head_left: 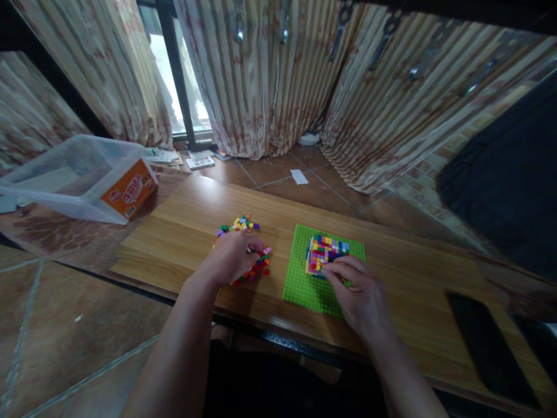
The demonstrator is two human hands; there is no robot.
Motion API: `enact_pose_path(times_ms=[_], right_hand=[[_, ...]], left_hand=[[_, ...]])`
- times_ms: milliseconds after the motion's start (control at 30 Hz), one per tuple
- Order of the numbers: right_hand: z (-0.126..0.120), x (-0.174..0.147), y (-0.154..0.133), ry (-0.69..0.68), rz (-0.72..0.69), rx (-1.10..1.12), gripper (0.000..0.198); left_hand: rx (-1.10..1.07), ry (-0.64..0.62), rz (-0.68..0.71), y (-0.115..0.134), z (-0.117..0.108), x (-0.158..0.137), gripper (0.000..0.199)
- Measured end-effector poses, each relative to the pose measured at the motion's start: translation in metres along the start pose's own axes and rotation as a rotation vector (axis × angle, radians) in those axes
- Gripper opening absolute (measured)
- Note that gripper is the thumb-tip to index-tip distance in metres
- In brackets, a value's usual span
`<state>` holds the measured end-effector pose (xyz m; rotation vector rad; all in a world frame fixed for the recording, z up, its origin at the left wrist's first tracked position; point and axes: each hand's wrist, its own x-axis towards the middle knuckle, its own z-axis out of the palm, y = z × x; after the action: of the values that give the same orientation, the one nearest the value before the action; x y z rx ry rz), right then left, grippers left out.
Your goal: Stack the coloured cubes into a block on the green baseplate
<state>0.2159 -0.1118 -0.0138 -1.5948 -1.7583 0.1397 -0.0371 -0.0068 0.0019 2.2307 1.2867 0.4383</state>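
Note:
A pile of small loose bricks [263, 261] in many colours lies on the wooden table. My left hand [232, 255] reaches over this pile, its fingers curled down among the bricks; whatever they pinch is hidden. To the right is a green studded baseplate [298, 273], bearing a multicoloured block of stacked bricks [322, 251]. At the block's near right side is my right hand [359, 293], thumb and fingertips pressed together. They touch or nearly touch the block, and I cannot make out whether a brick is between them. The hand covers part of block and baseplate.
A dark flat phone-like slab [489, 342] lies at the table's right end. Left of the table [169, 232] stands a clear plastic bin [78, 197] with an orange label. Striped curtains [270, 87] hang behind, and a white paper [299, 176] lies on the tiled floor.

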Motion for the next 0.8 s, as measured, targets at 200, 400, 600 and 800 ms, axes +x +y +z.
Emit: enact_pose_path(times_ms=[200,400,600,800], right_hand=[[0.003,0.000,-0.001,-0.019,0.017,-0.009,0.023],[-0.001,-0.002,-0.005,0.100,0.044,0.080,0.013],[-0.004,0.000,-0.024,0.088,-0.062,0.188,0.017],[-0.001,-0.002,-0.031,-0.077,-0.085,0.222,0.026]], left_hand=[[-0.187,0.012,0.054,0.002,0.002,0.002,0.014],[-0.421,-0.061,0.034,0.022,0.010,0.002,0.009],[-0.787,-0.176,-0.015,0.047,0.025,0.003,0.016],[-1.046,-0.329,-0.081,0.058,0.032,0.001,0.029]])
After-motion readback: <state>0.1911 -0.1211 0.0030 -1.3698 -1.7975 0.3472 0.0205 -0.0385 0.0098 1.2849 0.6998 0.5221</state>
